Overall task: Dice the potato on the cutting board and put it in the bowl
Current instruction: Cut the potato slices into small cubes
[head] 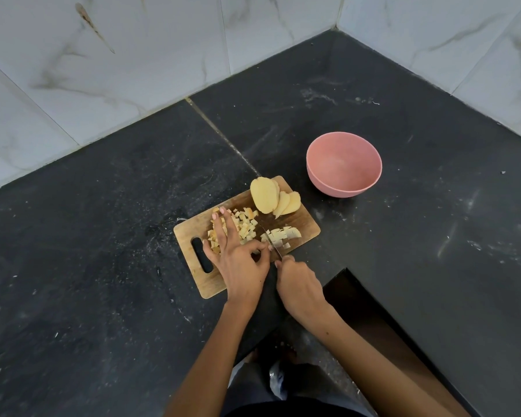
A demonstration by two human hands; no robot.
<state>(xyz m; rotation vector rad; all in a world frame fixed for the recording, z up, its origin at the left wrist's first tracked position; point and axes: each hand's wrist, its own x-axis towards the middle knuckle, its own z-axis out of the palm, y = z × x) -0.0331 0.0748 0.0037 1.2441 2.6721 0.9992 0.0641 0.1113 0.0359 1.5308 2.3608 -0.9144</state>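
Note:
A wooden cutting board (301,219) lies on the dark counter. At its far end rest uncut potato slices (272,197). A heap of yellow potato dice (247,225) lies in the middle, and a pale slice cut into pieces (283,234) sits at the right edge. My left hand (238,257) lies over the dice heap, long fingers stretched out, index and thumb pinching at the cut slice beside the blade. My right hand (298,284) grips the handle of a knife (273,245), its blade pointing away across the board. The pink bowl (343,164) stands beyond, with nothing in it.
Marble-tiled walls meet in a corner behind the black stone counter (103,236). The counter edge drops off at a notch to the right of my right arm (361,299). My legs show below.

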